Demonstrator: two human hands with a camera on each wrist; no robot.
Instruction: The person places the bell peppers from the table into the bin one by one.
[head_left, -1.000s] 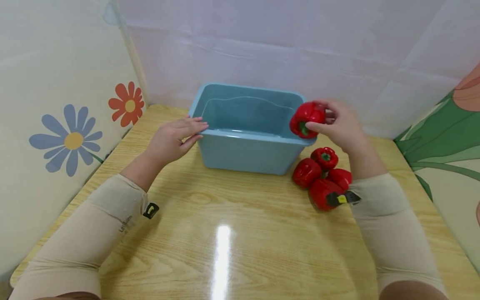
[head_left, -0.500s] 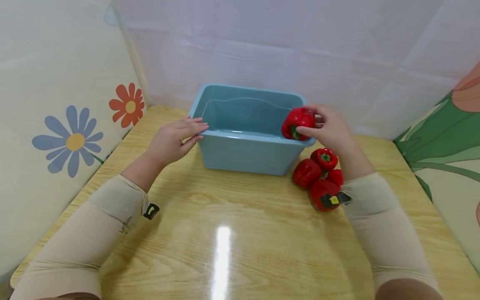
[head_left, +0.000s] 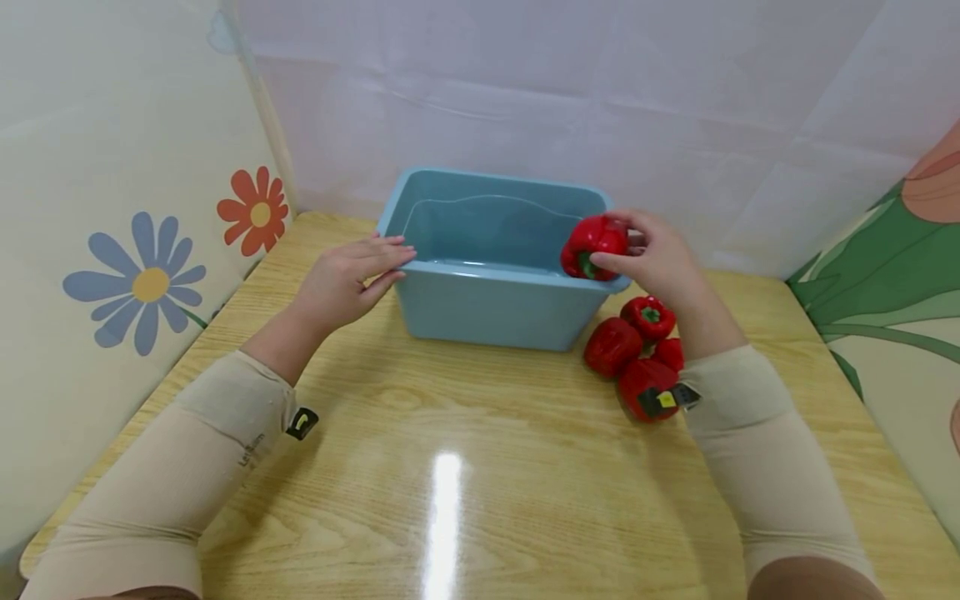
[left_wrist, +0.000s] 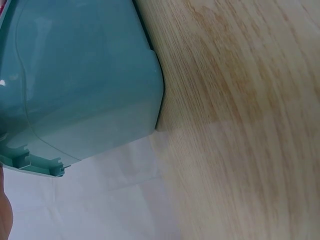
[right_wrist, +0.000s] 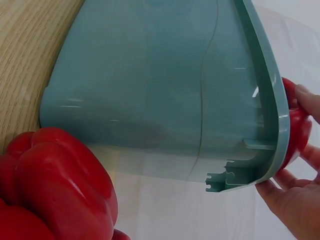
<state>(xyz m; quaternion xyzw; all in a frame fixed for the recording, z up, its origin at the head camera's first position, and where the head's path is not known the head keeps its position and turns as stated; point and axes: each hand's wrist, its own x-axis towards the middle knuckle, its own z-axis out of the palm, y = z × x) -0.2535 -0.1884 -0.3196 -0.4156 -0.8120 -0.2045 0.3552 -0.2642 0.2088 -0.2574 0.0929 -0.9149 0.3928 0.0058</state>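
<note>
Right-hand grip (head_left: 655, 255) holds a glossy red bell pepper (head_left: 587, 243) at the oblong blue plastic bin (head_left: 491, 310); slick skin could slip; left-hand grip (head_left: 347, 277) unclenched.

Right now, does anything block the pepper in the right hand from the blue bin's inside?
Nothing visible. The right hand holds the pepper over the right end of the blue bin; the left hand touches its left end; the other peppers lie outside.

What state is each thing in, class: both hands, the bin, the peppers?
Blue bin: upright, open-topped
Held pepper: raised at the bin's right end
Right hand: gripping that pepper
Left hand: resting on the bin's rim
Four other peppers: clustered on the table beside the bin
</note>
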